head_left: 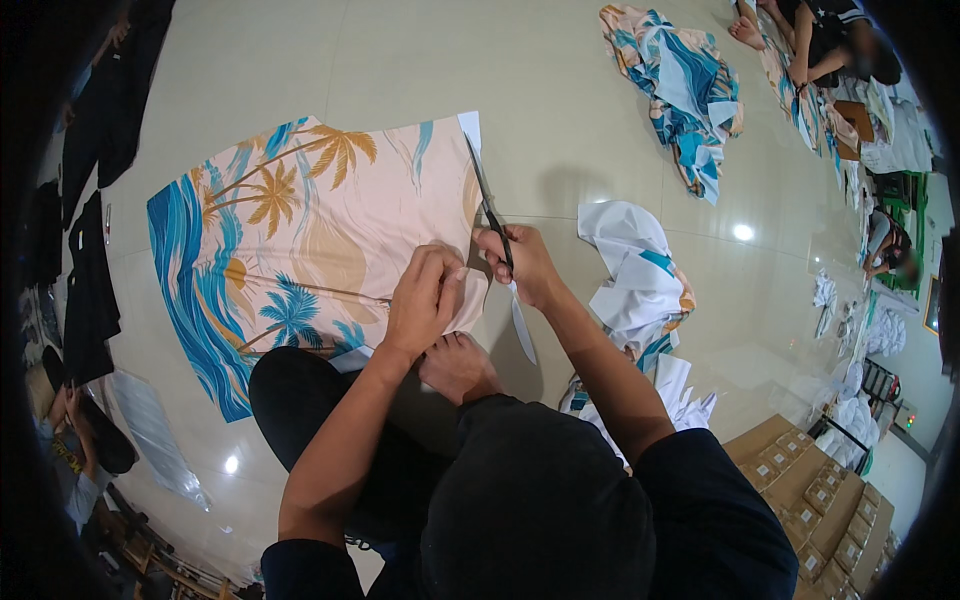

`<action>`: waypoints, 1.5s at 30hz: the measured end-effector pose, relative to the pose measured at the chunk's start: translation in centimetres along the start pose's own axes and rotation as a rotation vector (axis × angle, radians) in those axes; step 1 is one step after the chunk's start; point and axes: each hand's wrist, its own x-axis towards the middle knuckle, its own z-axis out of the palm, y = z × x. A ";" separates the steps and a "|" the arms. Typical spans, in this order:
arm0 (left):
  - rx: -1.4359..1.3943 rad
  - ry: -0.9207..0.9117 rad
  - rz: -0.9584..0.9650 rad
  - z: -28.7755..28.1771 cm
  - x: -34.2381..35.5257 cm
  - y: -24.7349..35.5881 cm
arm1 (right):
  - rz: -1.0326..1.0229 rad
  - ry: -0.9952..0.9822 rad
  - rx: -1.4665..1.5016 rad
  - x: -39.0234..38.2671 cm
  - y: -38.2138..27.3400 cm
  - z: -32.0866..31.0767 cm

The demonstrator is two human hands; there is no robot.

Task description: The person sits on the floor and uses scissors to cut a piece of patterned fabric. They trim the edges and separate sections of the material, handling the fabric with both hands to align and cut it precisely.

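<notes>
Had printed cloth (335, 240) lying mostly flat on a pale, shiny floor (400, 60), ahead and to the left, with palm trees and blue waves facing up. Pinched its near right edge in the left hand (425, 300), with thumb and fingertips pressed together on a gathered fold. Gripped black scissors (486, 199) in the right hand (522, 265), with fingers clamped round the handles, blades pointing away along the right edge, and a white strip (522, 330) just below the fist. Could not tell parted blades from closed ones. Risked, seemingly, a nick in the print from slack near that fold, a crooked edge from slipping on the smooth floor, and cut left fingertips or a cut bare foot (458, 368) from blades turned bodyward.
</notes>
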 end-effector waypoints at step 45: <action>0.022 0.070 0.127 -0.4 0.3 -0.2 | 0.005 0.005 0.036 -0.1 0.5 0.4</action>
